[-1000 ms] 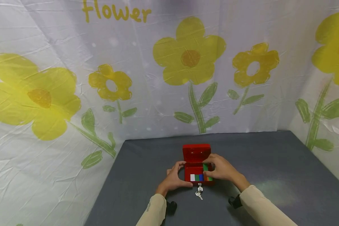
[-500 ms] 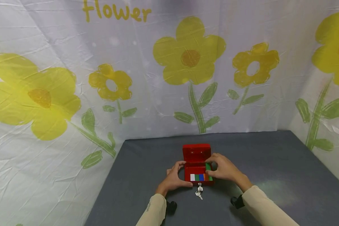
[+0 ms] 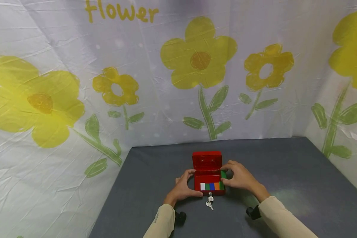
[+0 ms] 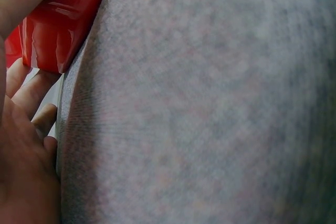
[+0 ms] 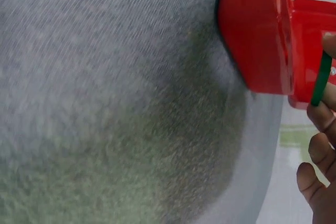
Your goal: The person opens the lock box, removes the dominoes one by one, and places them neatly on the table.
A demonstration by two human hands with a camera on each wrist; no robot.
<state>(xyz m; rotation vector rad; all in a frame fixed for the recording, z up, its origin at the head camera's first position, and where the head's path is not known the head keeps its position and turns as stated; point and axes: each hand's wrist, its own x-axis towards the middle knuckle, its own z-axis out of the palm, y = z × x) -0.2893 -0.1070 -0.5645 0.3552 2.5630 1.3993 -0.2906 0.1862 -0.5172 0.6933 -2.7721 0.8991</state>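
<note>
A red cash box (image 3: pixel 199 178) stands on the table with its lid (image 3: pixel 206 161) raised. My left hand (image 3: pixel 181 190) holds the box's left side, thumb at the front corner and fingers toward the back. In the left wrist view its fingers lie against the red wall (image 4: pixel 50 40). My right hand (image 3: pixel 241 177) pinches a thin green strip (image 3: pixel 223 174) between thumb and finger at the box's right edge. The right wrist view has this green strip (image 5: pixel 321 80) edge-on, above the box wall. White (image 3: pixel 202 186), blue (image 3: pixel 212 186), orange (image 3: pixel 216 186) and green pieces lie along the box's front.
Keys (image 3: pixel 209 202) hang from the lock at the box's front. The dark grey table (image 3: pixel 163 158) reaches back to a white cloth (image 3: pixel 154 125) printed with yellow flowers. Black straps with a camera sit at both wrists.
My right hand has moved slightly to the right with the green strip, from above the orange piece to the box's right edge. My left hand and the box stay where they were.
</note>
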